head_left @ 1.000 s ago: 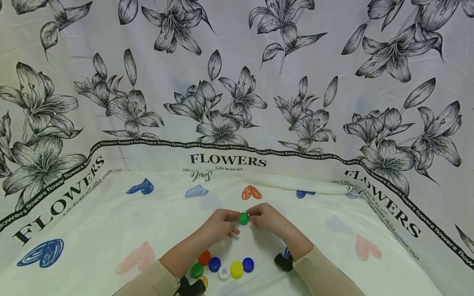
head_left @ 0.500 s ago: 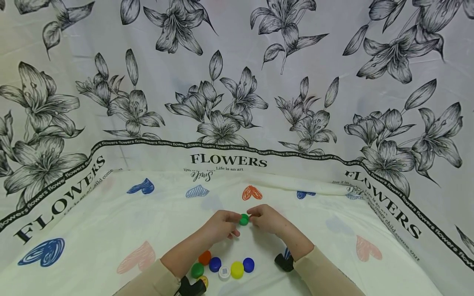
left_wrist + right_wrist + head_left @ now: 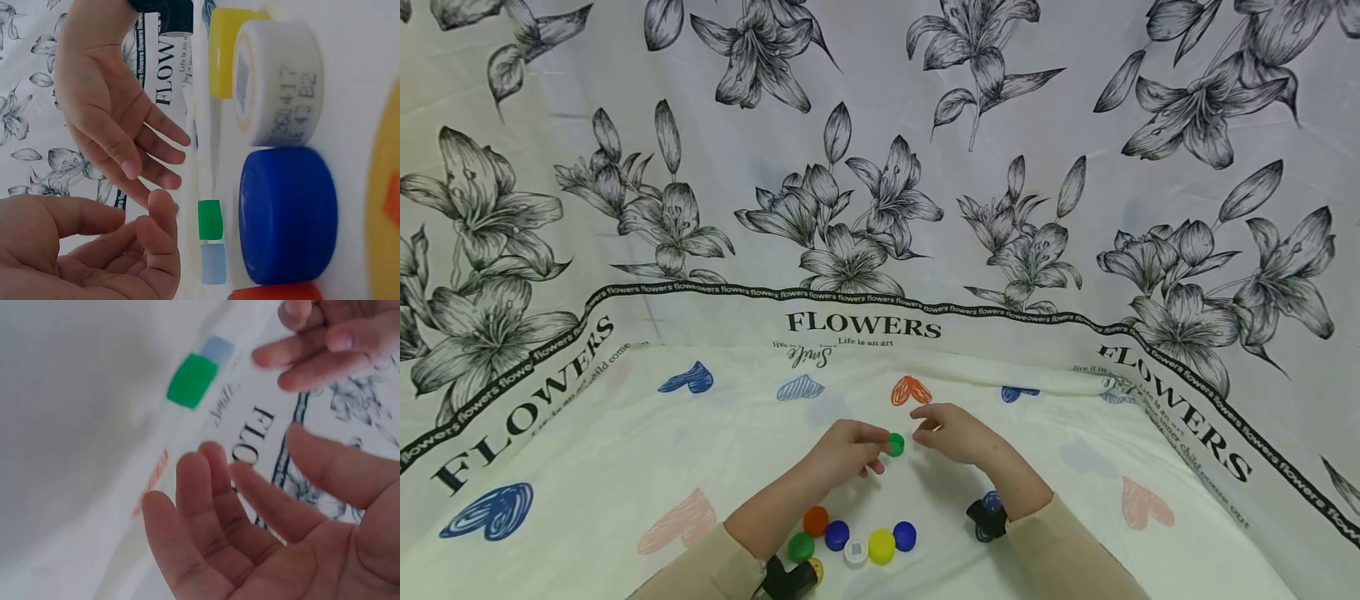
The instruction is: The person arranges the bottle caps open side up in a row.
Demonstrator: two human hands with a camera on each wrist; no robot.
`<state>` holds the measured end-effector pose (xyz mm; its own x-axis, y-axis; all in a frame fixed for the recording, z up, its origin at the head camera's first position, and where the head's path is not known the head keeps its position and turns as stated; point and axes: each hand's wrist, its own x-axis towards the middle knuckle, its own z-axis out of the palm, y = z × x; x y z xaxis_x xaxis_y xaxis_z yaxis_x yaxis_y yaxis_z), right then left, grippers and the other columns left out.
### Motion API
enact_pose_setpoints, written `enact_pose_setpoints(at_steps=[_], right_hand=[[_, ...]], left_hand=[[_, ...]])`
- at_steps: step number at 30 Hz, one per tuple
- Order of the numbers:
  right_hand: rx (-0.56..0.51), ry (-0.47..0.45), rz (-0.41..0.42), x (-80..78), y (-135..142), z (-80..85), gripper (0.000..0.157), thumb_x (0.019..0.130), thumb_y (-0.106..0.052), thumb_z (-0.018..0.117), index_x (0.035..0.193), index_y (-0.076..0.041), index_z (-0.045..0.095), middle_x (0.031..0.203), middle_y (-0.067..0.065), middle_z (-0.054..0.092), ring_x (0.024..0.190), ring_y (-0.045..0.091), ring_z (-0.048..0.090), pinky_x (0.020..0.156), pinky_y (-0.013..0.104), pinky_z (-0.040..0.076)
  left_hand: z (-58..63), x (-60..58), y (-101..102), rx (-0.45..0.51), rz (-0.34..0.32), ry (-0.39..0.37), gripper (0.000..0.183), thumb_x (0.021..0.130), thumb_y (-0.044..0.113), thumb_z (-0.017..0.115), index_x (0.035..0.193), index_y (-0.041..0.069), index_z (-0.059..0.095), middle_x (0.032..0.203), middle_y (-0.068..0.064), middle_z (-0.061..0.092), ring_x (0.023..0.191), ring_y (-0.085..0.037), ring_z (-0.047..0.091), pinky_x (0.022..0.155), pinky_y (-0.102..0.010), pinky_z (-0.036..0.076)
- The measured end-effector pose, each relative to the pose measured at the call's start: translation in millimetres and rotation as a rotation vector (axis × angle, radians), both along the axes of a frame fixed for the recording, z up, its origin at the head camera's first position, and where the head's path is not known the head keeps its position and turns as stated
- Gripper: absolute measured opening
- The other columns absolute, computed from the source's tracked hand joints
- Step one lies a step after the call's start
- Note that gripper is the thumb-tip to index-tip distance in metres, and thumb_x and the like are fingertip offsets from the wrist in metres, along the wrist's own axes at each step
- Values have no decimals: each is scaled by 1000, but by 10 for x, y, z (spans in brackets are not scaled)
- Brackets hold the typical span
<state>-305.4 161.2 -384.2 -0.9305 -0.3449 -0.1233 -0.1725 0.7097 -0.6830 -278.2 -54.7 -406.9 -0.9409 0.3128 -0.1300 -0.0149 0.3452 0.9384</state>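
A green bottle cap (image 3: 897, 444) stands on the cloth between the hands. Beside it the left wrist view shows a light blue block-like thing (image 3: 214, 264), seemingly another cap, which the left hand covers in the head view. My left hand (image 3: 850, 450) hovers close to the green cap's left side, fingers loosely bent and holding nothing. To the right, apart from the cap, my right hand (image 3: 958, 432) is raised with loose fingers. Nearer to me lie a white cap (image 3: 855, 552), a yellow cap (image 3: 882, 547), blue caps (image 3: 837, 535), an orange-red cap (image 3: 816, 522) and another green cap (image 3: 801, 547).
A yellow-orange cap (image 3: 815, 570) lies partly behind the black wrist camera (image 3: 788, 581) by the left forearm. The white cloth (image 3: 737, 433) carries printed hearts and rises into a flower-printed backdrop (image 3: 880, 208).
My right hand has drawn away from the green cap, rightward and slightly up. The left hand has shifted only a little. The loose caps in front stay where they were.
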Motion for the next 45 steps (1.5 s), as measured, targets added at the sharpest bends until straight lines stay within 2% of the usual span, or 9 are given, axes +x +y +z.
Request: enact_pose_setpoints(at_steps=[4,8,14,19,26,33,35,40,45], right_hand=[[1,13,27,-31,106,56,38,97,-21,72,133,-8,67,108,2,68,98,21,62,87,46,54],[-24,-16,89,0,165,29,36,95,-19,74,128,-6,68,100,-1,67,93,19,62,85,42,53],[-48,-86,208,135,146,-8,32,91,-13,78,121,-4,69,93,-1,67,89,22,62,81,38,52],[17,-162,294,267,92,21,29,87,-10,82,114,-11,71,88,0,68,83,22,62,77,35,50],[122,-196,362,387,33,37,22,82,-9,86,97,-12,71,81,-1,65,76,15,56,71,30,46],[229,-195,354,462,-23,-12,24,77,-14,90,84,-14,68,77,-5,61,72,10,53,70,27,45],[267,-169,346,488,-48,-26,25,75,-16,91,81,-15,67,74,-5,60,69,10,52,67,27,44],[332,-41,350,554,-122,-82,30,71,-22,94,75,-18,65,67,-10,58,63,6,48,62,25,42],[347,6,331,595,-167,-125,31,68,-24,96,75,-19,66,67,-12,58,62,5,48,62,24,44]], left_hand=[[3,-23,17,13,-75,42,25,100,12,66,121,-2,70,98,-11,74,78,-20,67,71,-31,54],[-6,-1,50,-18,-136,45,19,96,10,70,113,1,72,94,-9,71,78,-21,65,71,-33,54],[-35,52,68,-117,-245,38,12,90,8,76,102,5,73,85,-2,69,76,-21,61,71,-33,51],[-34,134,81,-212,-328,43,15,85,10,83,95,8,72,78,-2,64,74,-18,57,67,-30,46],[-6,238,123,-327,-379,21,21,80,14,88,92,13,70,79,-2,63,73,-17,56,67,-30,46],[-45,280,179,-394,-438,103,27,76,14,90,87,14,66,79,3,60,71,-11,54,66,-25,46],[-53,288,199,-407,-438,123,28,76,13,90,88,13,65,78,3,59,70,-10,53,65,-24,45],[-60,317,236,-412,-411,134,29,76,7,89,88,12,63,77,2,58,69,-11,52,62,-25,44],[-168,291,218,-432,-412,150,27,76,11,88,86,15,63,77,3,59,68,-11,54,62,-26,46]])
